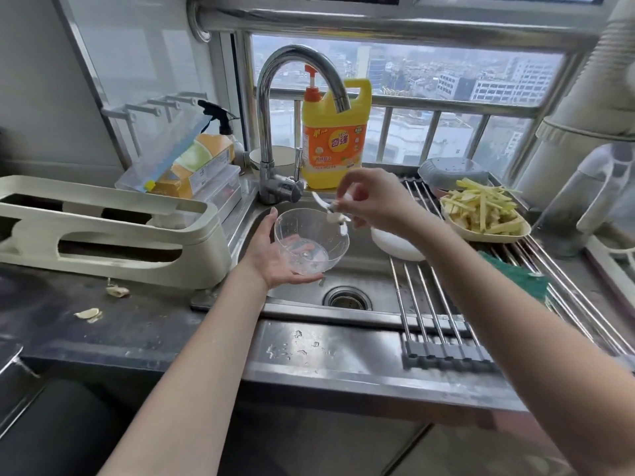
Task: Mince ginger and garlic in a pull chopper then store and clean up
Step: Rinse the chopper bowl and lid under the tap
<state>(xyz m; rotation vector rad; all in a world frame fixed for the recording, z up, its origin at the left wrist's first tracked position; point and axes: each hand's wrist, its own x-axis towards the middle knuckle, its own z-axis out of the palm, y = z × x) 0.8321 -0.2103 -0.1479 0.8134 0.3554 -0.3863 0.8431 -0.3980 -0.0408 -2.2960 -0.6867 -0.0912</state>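
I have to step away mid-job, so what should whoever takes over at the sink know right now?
Left hand cradles the clear chopper bowl over the sink, fingers curled under it.
Right hand pinches the blade piece just above the bowl's rim.
Tap shows no running water; dish soap bottle stands behind it.
White lid-like part lies by the rack.
Done: bowl looks emptied.
Left: wash bowl and blade; clear peel scraps from the counter.
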